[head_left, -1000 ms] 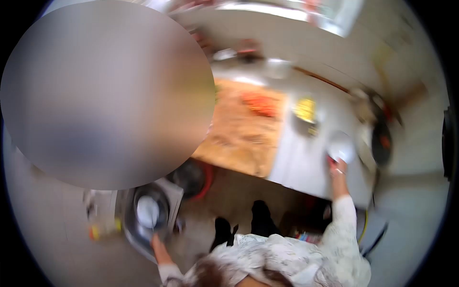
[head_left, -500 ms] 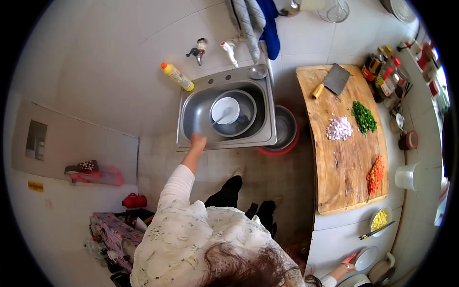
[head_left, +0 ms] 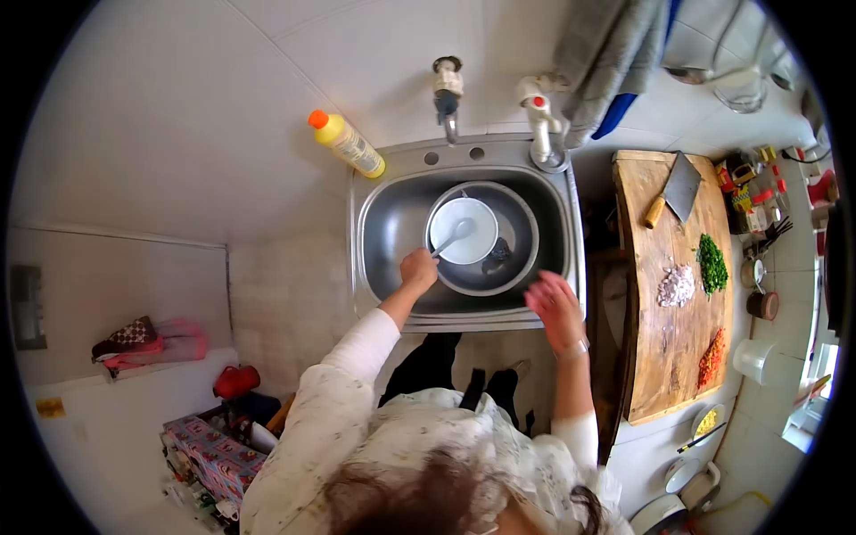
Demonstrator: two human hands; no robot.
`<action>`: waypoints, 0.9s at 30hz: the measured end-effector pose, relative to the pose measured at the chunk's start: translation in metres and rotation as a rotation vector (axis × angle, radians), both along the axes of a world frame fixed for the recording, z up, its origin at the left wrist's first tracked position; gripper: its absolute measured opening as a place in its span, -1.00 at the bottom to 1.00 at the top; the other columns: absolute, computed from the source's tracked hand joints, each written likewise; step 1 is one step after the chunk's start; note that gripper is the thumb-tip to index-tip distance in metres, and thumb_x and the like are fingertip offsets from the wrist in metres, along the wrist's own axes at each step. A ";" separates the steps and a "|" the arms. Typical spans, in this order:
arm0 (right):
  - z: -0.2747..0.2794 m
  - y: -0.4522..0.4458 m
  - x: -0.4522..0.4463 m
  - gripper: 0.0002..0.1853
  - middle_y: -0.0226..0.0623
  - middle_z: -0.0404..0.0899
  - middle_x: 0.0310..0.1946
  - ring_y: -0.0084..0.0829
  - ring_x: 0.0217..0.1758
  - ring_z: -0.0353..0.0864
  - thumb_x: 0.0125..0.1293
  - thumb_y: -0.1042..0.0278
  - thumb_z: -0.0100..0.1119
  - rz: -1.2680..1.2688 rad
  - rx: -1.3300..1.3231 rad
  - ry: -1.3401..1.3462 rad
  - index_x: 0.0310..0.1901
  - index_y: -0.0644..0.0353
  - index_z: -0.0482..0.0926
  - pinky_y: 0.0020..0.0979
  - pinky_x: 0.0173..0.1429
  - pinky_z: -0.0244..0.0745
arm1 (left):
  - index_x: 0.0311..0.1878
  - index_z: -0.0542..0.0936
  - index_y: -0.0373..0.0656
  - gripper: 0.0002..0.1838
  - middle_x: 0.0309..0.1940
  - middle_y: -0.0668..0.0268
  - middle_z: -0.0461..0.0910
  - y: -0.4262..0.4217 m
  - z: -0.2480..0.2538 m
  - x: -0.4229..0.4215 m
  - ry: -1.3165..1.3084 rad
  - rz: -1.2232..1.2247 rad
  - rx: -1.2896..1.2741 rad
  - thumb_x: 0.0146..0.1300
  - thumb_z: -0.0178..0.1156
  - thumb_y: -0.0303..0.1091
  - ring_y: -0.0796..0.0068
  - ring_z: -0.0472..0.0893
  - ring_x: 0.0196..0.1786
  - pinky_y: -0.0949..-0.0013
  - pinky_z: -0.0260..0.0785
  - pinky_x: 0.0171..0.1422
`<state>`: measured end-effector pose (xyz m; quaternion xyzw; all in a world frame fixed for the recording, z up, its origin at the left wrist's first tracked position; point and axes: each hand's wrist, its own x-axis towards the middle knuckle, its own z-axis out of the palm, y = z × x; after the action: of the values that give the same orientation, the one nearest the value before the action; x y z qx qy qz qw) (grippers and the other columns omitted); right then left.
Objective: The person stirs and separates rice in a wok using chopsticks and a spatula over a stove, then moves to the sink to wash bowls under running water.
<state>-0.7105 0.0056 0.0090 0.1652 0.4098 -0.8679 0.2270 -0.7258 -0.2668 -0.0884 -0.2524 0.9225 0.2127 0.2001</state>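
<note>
A stainless steel sink [head_left: 379, 267] holds a round metal basin [head_left: 532, 254]. Inside the basin sits a white bowl [head_left: 473, 250] with a grey spoon [head_left: 462, 228] slanting across it. My left hand [head_left: 418, 268] is closed around the end of the spoon's handle, at the basin's left rim. Over the sink's front right corner is my right hand [head_left: 555, 308], empty, its fingers apart and slightly blurred. A dark, crumpled-looking item [head_left: 499, 253] lies in the basin beside the bowl; I cannot make out its kind.
Two taps [head_left: 448, 102] jut from the wall behind the sink, near a yellow bottle [head_left: 352, 148]. To the right, a wooden board [head_left: 655, 357] bears a cleaver [head_left: 682, 187] and chopped onion, greens and red pieces. A white bowl [head_left: 679, 474] stands on the counter.
My right hand has left the white bowl on the counter and come over to the sink. My left hand has moved from the sink's front edge onto the spoon. The view has shifted.
</note>
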 end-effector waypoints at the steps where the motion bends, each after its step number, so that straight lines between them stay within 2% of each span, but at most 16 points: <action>1: -0.019 -0.037 -0.026 -0.74 -0.30 0.44 -0.32 -0.42 -0.17 0.49 0.30 0.39 -0.08 0.055 0.018 -0.040 -0.01 0.29 0.38 -0.37 0.02 0.45 | -0.33 0.58 -0.29 -0.61 -0.30 -0.05 0.57 -0.007 -0.007 0.003 0.034 -0.015 0.018 0.16 0.11 -0.06 0.02 0.56 -0.15 0.12 0.37 -0.07; 2: -0.048 -0.066 -0.049 -0.71 -0.24 0.48 -0.20 -0.36 -0.13 0.52 0.26 0.38 -0.01 0.137 0.057 -0.076 -0.01 0.31 0.38 -0.42 -0.03 0.45 | -0.34 0.58 -0.29 -0.64 -0.33 -0.04 0.57 -0.011 -0.009 0.003 -0.001 -0.037 0.039 0.17 0.10 -0.12 0.01 0.56 -0.18 0.13 0.37 -0.08; 3: -0.088 -0.096 -0.067 -0.67 -0.17 0.48 -0.17 -0.39 -0.13 0.51 0.24 0.39 0.01 0.151 0.202 -0.106 0.02 0.34 0.36 -0.43 0.00 0.44 | -0.35 0.59 -0.29 -0.68 -0.36 -0.02 0.58 -0.015 -0.005 -0.002 -0.033 -0.063 0.057 0.17 0.09 -0.17 0.01 0.56 -0.20 0.14 0.37 -0.09; 4: -0.139 -0.123 -0.082 -0.56 -0.12 0.48 -0.14 -0.38 -0.12 0.51 0.15 0.35 0.14 0.211 0.494 -0.133 0.02 0.38 0.35 -0.45 -0.05 0.44 | -0.37 0.60 -0.28 -0.71 -0.39 -0.01 0.58 -0.020 -0.001 -0.007 -0.064 -0.091 0.070 0.18 0.08 -0.22 0.00 0.57 -0.23 0.15 0.38 -0.10; 5: -0.195 -0.143 -0.091 -0.46 -0.11 0.48 -0.15 -0.37 -0.13 0.51 0.06 0.29 0.23 0.324 0.957 -0.032 0.03 0.43 0.33 -0.44 -0.10 0.43 | -0.37 0.60 -0.28 -0.73 -0.41 0.01 0.59 -0.025 0.001 -0.014 -0.094 -0.069 0.153 0.17 0.08 -0.25 0.02 0.57 -0.25 0.17 0.38 -0.12; 6: -0.223 -0.161 -0.093 -0.37 -0.10 0.47 -0.13 -0.38 -0.14 0.51 0.00 0.23 0.30 0.294 1.070 -0.039 0.05 0.44 0.31 -0.43 -0.11 0.44 | -0.37 0.60 -0.28 -0.75 -0.43 0.02 0.59 -0.031 0.001 -0.018 -0.128 -0.046 0.236 0.17 0.08 -0.28 0.04 0.58 -0.28 0.19 0.38 -0.13; 9: -0.263 -0.193 -0.094 -0.46 -0.11 0.51 -0.16 -0.40 -0.17 0.53 0.07 0.20 0.23 0.355 1.182 -0.217 0.00 0.42 0.37 -0.42 -0.14 0.45 | -0.41 0.59 -0.27 -0.79 -0.50 0.12 0.60 -0.038 -0.036 -0.025 -0.240 0.153 0.618 0.16 0.06 -0.34 0.22 0.59 -0.34 0.30 0.38 -0.17; 10: -0.267 -0.194 -0.091 -0.55 -0.13 0.52 -0.20 -0.40 -0.17 0.53 0.11 0.25 0.17 0.297 0.974 -0.263 -0.05 0.42 0.40 -0.42 -0.15 0.46 | -0.43 0.59 -0.26 -0.80 -0.53 0.16 0.60 -0.040 -0.054 -0.024 -0.280 0.242 0.764 0.16 0.05 -0.35 0.30 0.59 -0.36 0.34 0.38 -0.18; 13: -0.248 -0.185 -0.085 -0.75 -0.16 0.55 -0.29 -0.41 -0.19 0.54 0.21 0.40 0.00 0.153 0.425 -0.380 -0.18 0.43 0.48 -0.41 -0.20 0.46 | -0.41 0.58 -0.31 -0.80 -0.51 0.27 0.58 -0.040 -0.051 -0.034 -0.368 0.416 1.030 0.17 0.02 -0.40 0.47 0.54 -0.39 0.42 0.33 -0.21; 16: -0.195 -0.189 -0.084 -0.80 -0.16 0.55 -0.31 -0.38 -0.19 0.54 0.22 0.53 -0.07 0.179 0.128 -0.572 -0.20 0.47 0.49 -0.40 -0.21 0.47 | -0.37 0.57 -0.30 -0.80 -0.47 0.30 0.57 -0.025 -0.072 -0.030 -0.207 0.565 0.989 0.20 0.01 -0.40 0.51 0.51 -0.40 0.41 0.31 -0.24; 19: -0.186 -0.184 -0.072 -0.84 -0.14 0.53 -0.35 -0.24 -0.34 0.57 0.17 0.59 -0.11 0.179 0.097 -0.531 -0.23 0.42 0.41 -0.18 -0.30 0.51 | -0.39 0.57 -0.27 -0.80 -0.42 0.29 0.57 -0.017 -0.070 -0.022 -0.228 0.428 0.858 0.20 0.00 -0.40 0.51 0.50 -0.40 0.40 0.30 -0.27; 20: -0.187 -0.185 -0.072 -0.82 -0.12 0.52 -0.34 -0.23 -0.34 0.56 0.17 0.60 -0.12 0.103 0.107 -0.570 -0.20 0.43 0.40 -0.18 -0.30 0.52 | -0.45 0.56 -0.26 -0.80 -0.47 0.28 0.57 -0.008 -0.075 -0.015 -0.100 0.502 0.925 0.19 -0.01 -0.41 0.49 0.50 -0.44 0.40 0.28 -0.30; 23: -0.197 -0.182 -0.085 -0.76 -0.08 0.49 -0.31 -0.20 -0.34 0.55 0.15 0.64 -0.16 -0.138 0.140 -0.666 -0.12 0.47 0.36 -0.18 -0.31 0.55 | -0.43 0.58 -0.29 -0.80 -0.68 0.26 0.51 -0.004 -0.083 -0.004 -0.121 0.464 0.942 0.10 0.06 -0.35 0.42 0.46 -0.61 0.33 0.21 -0.52; 24: -0.197 -0.181 -0.092 -0.73 -0.04 0.47 -0.29 -0.19 -0.36 0.55 0.13 0.68 -0.19 -0.224 0.113 -0.640 -0.10 0.45 0.35 -0.17 -0.37 0.56 | -0.43 0.56 -0.33 -0.82 -0.71 0.22 0.51 -0.004 -0.067 -0.006 -0.153 0.479 0.932 0.07 0.06 -0.39 0.39 0.51 -0.57 0.37 0.24 -0.50; 26: -0.229 -0.178 -0.094 -0.75 -0.05 0.46 -0.30 -0.18 -0.38 0.55 0.15 0.65 -0.21 -0.240 0.357 -0.342 -0.13 0.43 0.38 -0.17 -0.42 0.56 | -0.42 0.54 -0.36 -0.81 -0.69 0.19 0.53 -0.005 -0.044 0.000 -0.137 0.530 1.041 0.07 0.06 -0.40 0.37 0.54 -0.55 0.37 0.26 -0.46; 27: -0.219 -0.182 -0.096 -0.76 -0.05 0.46 -0.31 -0.18 -0.39 0.55 0.16 0.63 -0.22 -0.243 0.473 -0.190 -0.14 0.42 0.40 -0.17 -0.44 0.56 | -0.42 0.54 -0.37 -0.81 -0.68 0.17 0.53 -0.006 -0.035 0.002 -0.127 0.556 1.092 0.07 0.07 -0.40 0.37 0.55 -0.54 0.38 0.28 -0.43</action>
<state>-0.8068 -0.1765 -0.2099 0.3423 0.5548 -0.7497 0.1137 -0.7242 -0.2729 -0.1234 -0.3567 0.5661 0.6833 0.2920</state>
